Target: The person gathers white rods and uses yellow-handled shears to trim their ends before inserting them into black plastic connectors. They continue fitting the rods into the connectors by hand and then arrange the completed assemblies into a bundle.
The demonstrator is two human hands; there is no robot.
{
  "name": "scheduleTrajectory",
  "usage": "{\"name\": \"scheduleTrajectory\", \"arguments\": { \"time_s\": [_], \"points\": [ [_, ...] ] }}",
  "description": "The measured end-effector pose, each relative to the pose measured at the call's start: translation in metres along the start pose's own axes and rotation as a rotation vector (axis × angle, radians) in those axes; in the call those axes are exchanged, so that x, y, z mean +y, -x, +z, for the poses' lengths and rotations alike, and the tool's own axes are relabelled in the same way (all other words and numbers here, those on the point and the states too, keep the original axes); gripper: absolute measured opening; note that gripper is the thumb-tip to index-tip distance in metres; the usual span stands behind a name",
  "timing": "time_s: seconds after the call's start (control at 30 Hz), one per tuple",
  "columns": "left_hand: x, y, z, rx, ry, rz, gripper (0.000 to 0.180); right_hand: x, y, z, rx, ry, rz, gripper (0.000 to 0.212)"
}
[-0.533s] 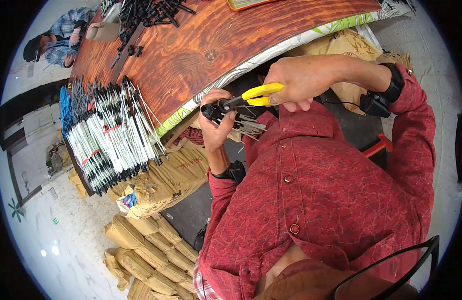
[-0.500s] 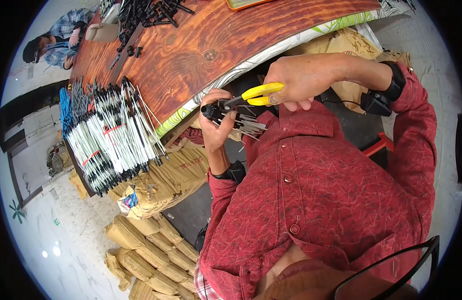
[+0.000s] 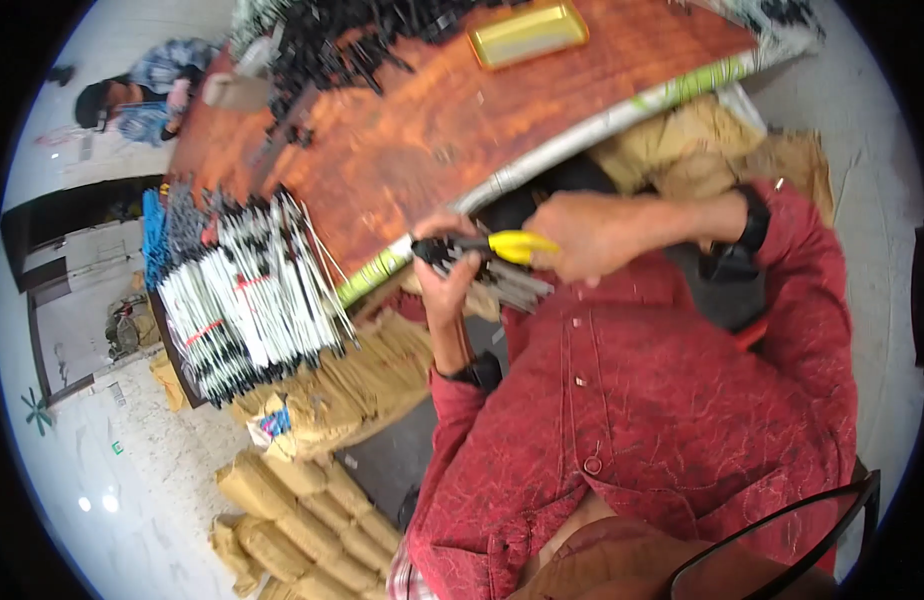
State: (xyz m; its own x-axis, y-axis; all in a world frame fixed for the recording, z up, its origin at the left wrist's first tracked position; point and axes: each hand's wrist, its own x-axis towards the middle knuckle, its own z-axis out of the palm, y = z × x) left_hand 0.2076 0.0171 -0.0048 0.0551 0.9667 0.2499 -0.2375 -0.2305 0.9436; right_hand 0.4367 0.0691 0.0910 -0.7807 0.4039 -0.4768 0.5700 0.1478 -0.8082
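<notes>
Workshop: pliers (image 3: 510, 243), bundled rods (image 3: 247, 305)

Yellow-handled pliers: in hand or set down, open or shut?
In hand: the right hand grips the pliers by their yellow handles, nose at the black pieces in the left hand. Open or shut, cannot tell: blurred.

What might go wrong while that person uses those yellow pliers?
The left hand is very close to the nose of the yellow pliers in the right hand, so a finger might get pinched. The bundle of thin rods could slip from the left hand's grip. The rods point toward the red shirt, so they might snag it.
</notes>
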Motion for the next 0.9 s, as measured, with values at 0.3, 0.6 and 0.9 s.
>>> {"name": "scheduleTrajectory", "arguments": {
  "time_s": [0.3,0.6,0.9],
  "points": [
    [0.18,0.02,0.02,0.149,-0.002,-0.165,0.049,-0.12,0.071,0.023,0.103,-0.26,-0.115,0.015],
    [0.131,-0.016,0.028,0.155,0.132,-0.142,0.052,-0.064,0.029,-0.064,0.816,0.447,-0.421,0.036],
    [0.077,-0.046,0.026,0.132,0.178,-0.119,0.052,-0.004,-0.019,-0.082,1.049,0.434,-0.582,0.044]
  ]
}}
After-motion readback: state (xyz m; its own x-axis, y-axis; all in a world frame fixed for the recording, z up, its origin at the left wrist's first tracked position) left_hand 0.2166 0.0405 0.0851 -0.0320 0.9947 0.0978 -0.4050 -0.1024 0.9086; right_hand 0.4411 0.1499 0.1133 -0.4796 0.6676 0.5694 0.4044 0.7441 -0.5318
